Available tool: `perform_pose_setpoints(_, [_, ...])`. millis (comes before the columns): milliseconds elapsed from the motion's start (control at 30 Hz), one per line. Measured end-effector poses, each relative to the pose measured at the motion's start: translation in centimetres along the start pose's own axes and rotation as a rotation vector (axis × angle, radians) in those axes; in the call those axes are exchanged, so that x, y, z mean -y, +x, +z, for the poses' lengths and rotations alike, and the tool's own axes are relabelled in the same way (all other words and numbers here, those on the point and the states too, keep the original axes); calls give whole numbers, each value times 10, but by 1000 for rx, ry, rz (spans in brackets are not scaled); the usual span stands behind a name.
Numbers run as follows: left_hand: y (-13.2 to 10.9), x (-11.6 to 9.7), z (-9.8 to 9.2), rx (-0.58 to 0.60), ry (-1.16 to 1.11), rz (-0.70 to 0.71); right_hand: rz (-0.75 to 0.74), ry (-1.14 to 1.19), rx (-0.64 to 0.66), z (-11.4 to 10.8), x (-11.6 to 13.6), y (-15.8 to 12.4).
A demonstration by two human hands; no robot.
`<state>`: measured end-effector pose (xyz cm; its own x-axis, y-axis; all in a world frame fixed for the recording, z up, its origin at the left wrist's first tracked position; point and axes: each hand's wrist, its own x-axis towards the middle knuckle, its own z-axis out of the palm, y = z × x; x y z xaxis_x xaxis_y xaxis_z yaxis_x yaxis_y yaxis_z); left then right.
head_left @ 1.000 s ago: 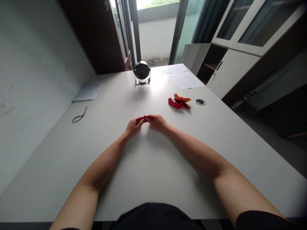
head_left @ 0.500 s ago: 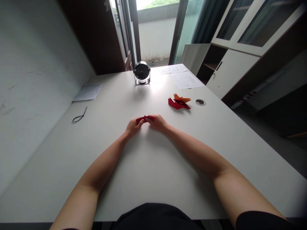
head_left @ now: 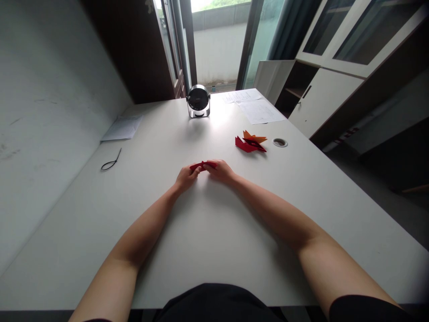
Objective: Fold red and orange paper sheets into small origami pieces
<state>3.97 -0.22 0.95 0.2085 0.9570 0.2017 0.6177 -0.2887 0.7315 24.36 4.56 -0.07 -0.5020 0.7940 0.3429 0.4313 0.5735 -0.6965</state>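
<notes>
Zero visible change vs a second ago: left hand (head_left: 187, 178) and right hand (head_left: 221, 171) both pinch red folded paper (head_left: 202, 165), centered ahead on/over white table (head_left: 208, 232); contact unclear. Fingers hide parts; folds too small to read. Long axis left-right, small peak mid-length pointing away.

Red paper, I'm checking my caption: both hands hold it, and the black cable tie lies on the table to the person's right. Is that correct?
No: in the head view, the black cable tie lies on the table to the person's left. The left hand and right hand hold the red paper.
</notes>
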Motion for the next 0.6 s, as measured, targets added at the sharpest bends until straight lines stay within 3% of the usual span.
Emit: perform_pose_setpoints(600, [0,-2,-1,-23,0,-7,-13,-28,-11,0,2,1])
